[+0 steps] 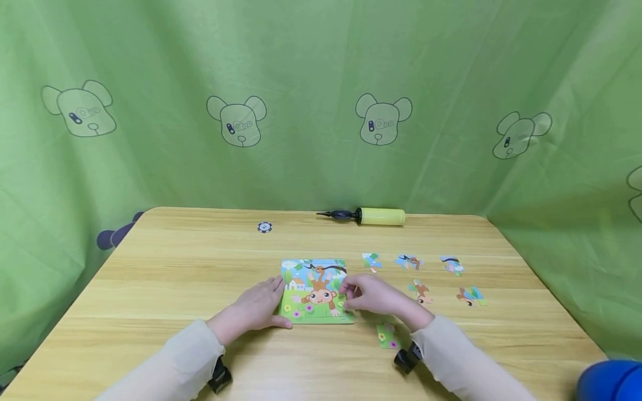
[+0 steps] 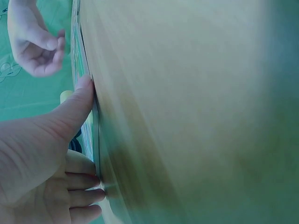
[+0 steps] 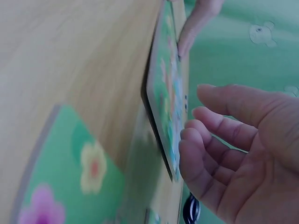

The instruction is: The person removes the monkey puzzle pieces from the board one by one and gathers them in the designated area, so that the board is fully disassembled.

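Note:
A monkey picture puzzle board (image 1: 313, 301) lies flat on the wooden table, in front of the person. My left hand (image 1: 261, 303) rests along the board's left edge, fingers extended, thumb at the near corner; in the left wrist view the thumb (image 2: 77, 100) touches the board's side. Over the right edge hovers my right hand (image 1: 371, 295), its fingers loosely bent. Seen from the right wrist, thumb and fingers stand apart with nothing between them, beside the board (image 3: 163, 88). A loose green puzzle piece with flowers (image 1: 388, 336) lies under the right forearm.
Several more loose pieces are spread right of the board, among them a branch piece (image 1: 452, 265) and a monkey-face piece (image 1: 471, 296). A yellow hand pump (image 1: 382, 216) and a round chip (image 1: 264, 227) lie at the back. Something blue (image 1: 612, 381) stands at the near right corner.

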Demonstrator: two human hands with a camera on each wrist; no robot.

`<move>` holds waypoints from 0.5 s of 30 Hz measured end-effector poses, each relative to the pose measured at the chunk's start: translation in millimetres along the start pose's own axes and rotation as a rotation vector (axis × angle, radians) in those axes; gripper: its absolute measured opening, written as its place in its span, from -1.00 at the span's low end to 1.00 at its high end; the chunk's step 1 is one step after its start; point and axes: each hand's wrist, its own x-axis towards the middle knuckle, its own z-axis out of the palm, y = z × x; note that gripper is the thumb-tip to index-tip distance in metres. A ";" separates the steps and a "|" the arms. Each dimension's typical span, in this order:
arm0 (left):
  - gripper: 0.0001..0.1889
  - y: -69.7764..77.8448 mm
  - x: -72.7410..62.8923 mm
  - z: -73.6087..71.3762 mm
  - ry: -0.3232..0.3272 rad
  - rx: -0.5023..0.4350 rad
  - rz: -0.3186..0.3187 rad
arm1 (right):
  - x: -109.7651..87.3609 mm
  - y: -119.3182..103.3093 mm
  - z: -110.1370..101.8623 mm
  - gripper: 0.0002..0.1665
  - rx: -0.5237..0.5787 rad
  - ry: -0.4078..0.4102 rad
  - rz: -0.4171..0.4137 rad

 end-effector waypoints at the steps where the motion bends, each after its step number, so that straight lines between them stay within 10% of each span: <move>1: -0.02 -0.1 0.1 0.2 0.000 0.000 0.000 | 3.1 -1.6 1.9 -0.87 0.003 -0.005 -0.003; 15: 0.00 -0.4 0.8 0.8 -0.005 -0.001 -0.010 | 30.7 -15.7 20.2 -0.90 -0.097 -0.034 -0.044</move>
